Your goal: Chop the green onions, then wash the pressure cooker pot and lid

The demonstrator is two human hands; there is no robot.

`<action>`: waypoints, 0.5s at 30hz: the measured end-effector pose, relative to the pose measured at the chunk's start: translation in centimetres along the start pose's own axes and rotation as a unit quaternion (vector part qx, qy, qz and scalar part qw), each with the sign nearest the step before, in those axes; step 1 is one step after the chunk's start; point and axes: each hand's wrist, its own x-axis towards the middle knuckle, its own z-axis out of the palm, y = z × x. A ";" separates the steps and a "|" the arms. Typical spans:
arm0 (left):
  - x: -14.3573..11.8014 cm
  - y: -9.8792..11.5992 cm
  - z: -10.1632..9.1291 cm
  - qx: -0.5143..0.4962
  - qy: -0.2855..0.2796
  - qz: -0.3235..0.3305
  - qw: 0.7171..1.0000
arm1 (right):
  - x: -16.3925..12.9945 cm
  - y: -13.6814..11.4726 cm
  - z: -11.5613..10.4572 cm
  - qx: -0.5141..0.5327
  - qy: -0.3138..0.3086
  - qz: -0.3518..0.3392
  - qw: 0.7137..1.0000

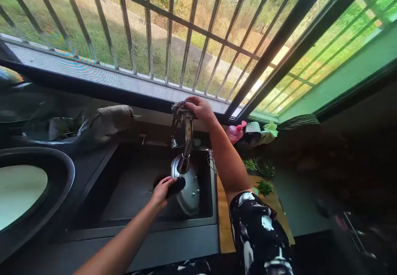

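Observation:
My left hand (161,190) reaches down into the dark sink (124,192) and grips the black handle of a steel pot lid (190,192), which stands tilted under the spout. My right hand (200,108) is raised to the top of the curved chrome tap (187,138) and presses a grey scrubbing cloth (180,108) against its bend. My right forearm, in a black and white patterned sleeve, crosses above the sink's right rim.
A large dark pan (34,184) with a pale bottom sits on the left counter. A wooden chopping board (269,200) with chopped greens (264,187) lies right of the sink. A pink bottle (235,132) and cloths stand on the sill below the barred window (161,39).

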 end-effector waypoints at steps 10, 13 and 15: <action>0.3 0.5 -0.5 0.035 -0.047 0.004 0.998 | -3.0 10.7 -3.6 0.026 0.007 0.192 0.981; 0.5 0.7 -0.7 0.038 -0.059 0.016 0.997 | -5.6 16.5 -2.0 -0.150 0.080 0.376 0.911; 0.8 0.7 -0.8 0.041 -0.041 0.018 0.998 | -7.4 20.0 -0.3 -0.191 0.087 0.418 0.884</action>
